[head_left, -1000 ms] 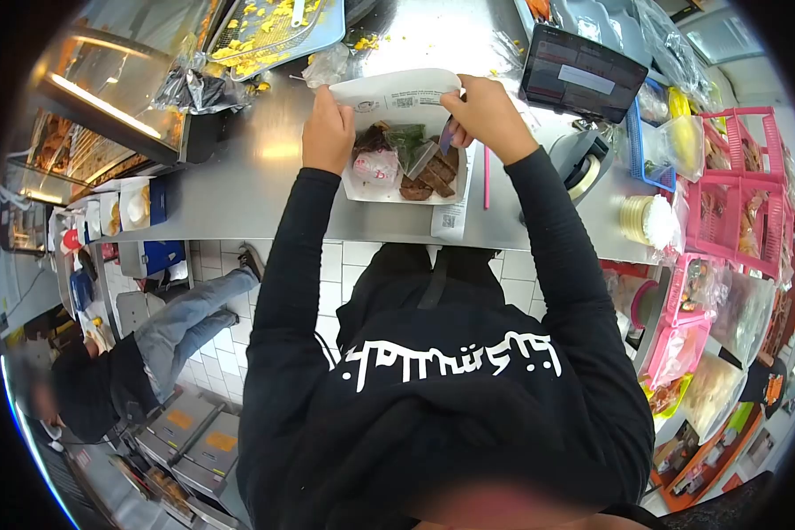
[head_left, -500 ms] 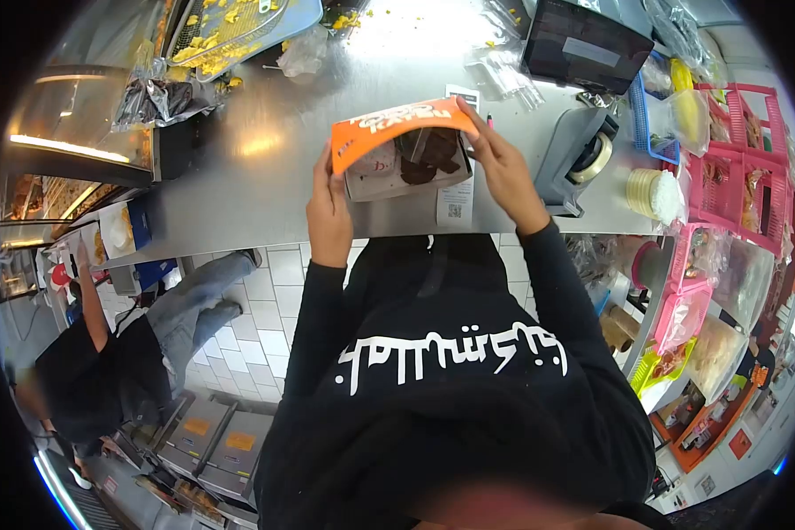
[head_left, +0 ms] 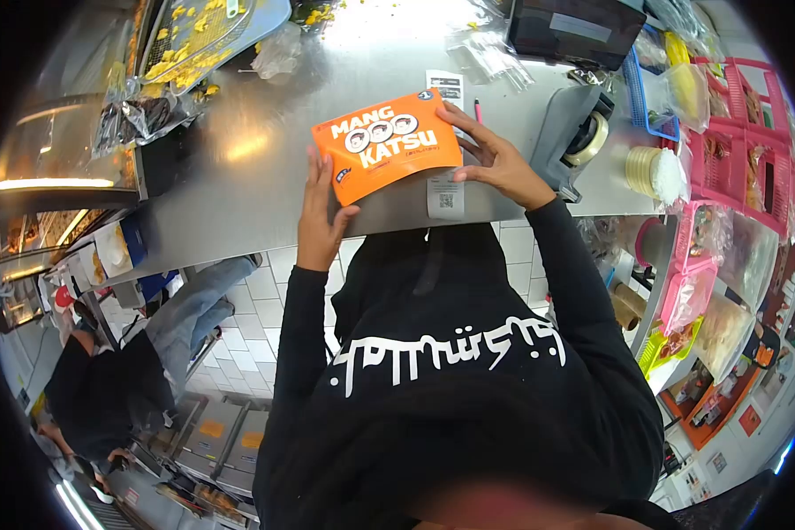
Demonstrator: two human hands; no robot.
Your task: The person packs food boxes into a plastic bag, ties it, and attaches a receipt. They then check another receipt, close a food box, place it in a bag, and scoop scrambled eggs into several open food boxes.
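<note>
An orange cardboard takeaway box (head_left: 387, 146) with white "MANG KATSU" lettering rests on the steel counter, its lid down over the contents, which are hidden. My left hand (head_left: 321, 212) lies along its left side, fingers at the edge and thumb by the near corner. At the right end, my right hand (head_left: 495, 159) curves around the box, fingertips by the far corner and thumb by the near one. Partly beneath the box is a printed paper slip (head_left: 446, 201) with a QR code. A pink pen (head_left: 478, 110) lies just past my right fingers.
A tape dispenser (head_left: 576, 132) stands to the right, near stacked pale lids (head_left: 642, 171) and pink baskets (head_left: 738, 146). Behind are a dark screen (head_left: 574, 34) and clear plastic bags (head_left: 495, 57). A tray with yellow scraps (head_left: 208, 40) sits far left. A co-worker (head_left: 106, 380) stands at left.
The raised orange lid has come down over the box, covering the dark brown food seen before. Both hands have shifted to the box's ends. The co-worker's arm at left has lowered.
</note>
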